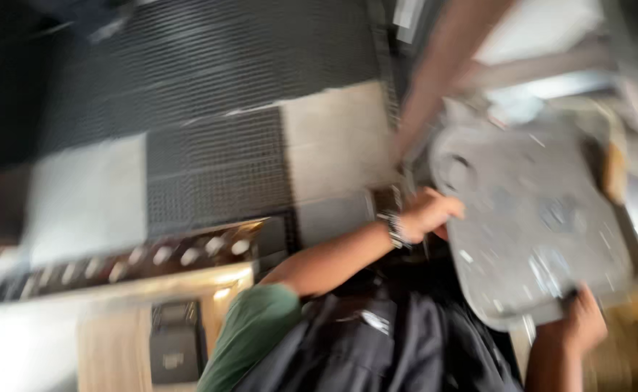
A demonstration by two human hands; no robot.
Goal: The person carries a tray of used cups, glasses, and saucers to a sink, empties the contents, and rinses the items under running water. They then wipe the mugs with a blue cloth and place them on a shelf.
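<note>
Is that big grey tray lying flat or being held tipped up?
Tipped. The grey tray slants across the blurred view, with one hand gripping its near edge and another hand its lower corner. Whose hands these are is unclear.

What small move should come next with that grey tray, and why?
Probably hold the grey tray steady for a moment before moving it. The left hand is at its left edge and the right hand grips its near corner. Another person's arm crosses close by the tray's far-left edge, and the blur hides the gap.
</note>
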